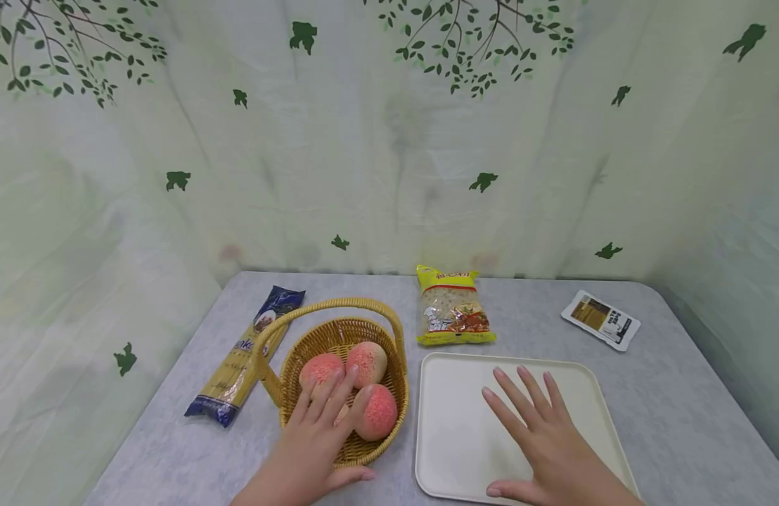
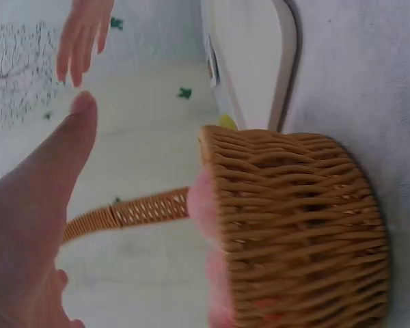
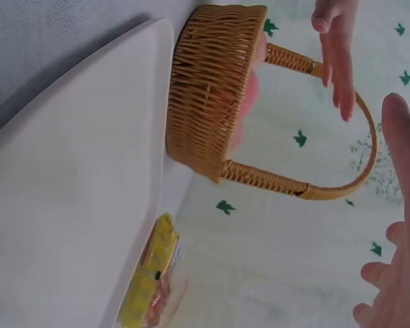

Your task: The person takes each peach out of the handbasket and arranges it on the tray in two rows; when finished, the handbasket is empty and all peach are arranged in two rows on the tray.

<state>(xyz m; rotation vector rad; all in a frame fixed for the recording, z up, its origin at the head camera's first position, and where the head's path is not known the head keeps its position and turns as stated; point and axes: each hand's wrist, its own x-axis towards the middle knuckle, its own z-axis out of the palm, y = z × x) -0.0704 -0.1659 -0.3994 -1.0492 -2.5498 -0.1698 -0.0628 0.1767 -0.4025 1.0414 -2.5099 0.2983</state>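
A wicker basket [image 1: 402,393] with an arched handle [image 1: 345,303] holds several round pink-and-cream fruits that look like peaches [image 1: 378,413]. Over the basket's near side hovers my left hand [image 1: 316,443], fingers spread, hiding part of the fruit. In the left wrist view its thumb [image 2: 72,140] stands apart from the basket wall [image 2: 294,225]. My right hand [image 1: 548,439] is held above a white rectangular tray [image 1: 455,422], fingers spread and nothing in them. From the right wrist view, the bare tray [image 3: 82,164] lies below that hand.
Left of the basket lies a gold-and-blue pasta packet [image 1: 240,362]. A yellow clear-fronted food bag [image 1: 455,309] sits behind the tray. At the far right is a small white pouch [image 1: 601,320] with a brown label. A leaf-printed curtain [image 1: 389,140] hangs behind the grey table [image 1: 680,414].
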